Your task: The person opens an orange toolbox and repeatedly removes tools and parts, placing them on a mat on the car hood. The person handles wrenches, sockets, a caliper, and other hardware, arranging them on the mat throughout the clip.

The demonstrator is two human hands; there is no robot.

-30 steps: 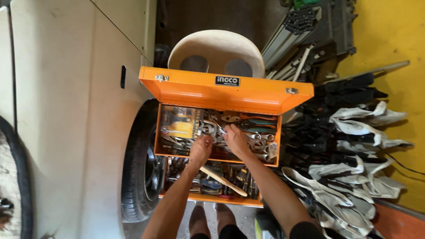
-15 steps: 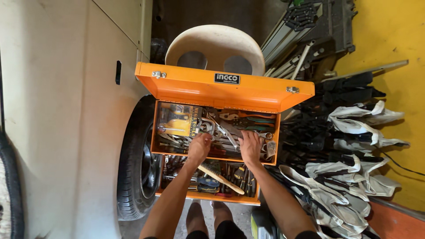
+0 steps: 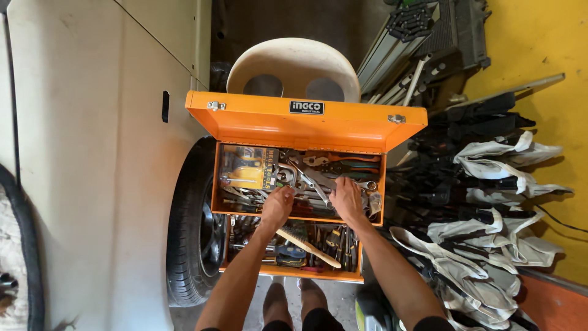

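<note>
Since half a second ago the right hand has slid left toward frame centre; left hand barely shifts. Both dig in the upper tray of the orange toolbox, centre frame, fingers curled among wrenches; grip unclear. Risk: pinched fingers on loose steel, tray tipping.

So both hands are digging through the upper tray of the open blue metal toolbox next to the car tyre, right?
Not quite: the open metal toolbox is orange, not blue, as the head view shows. The rest holds: the left hand and right hand are both in its upper tray of metal tools, and the black car tyre sits right beside it.
</note>
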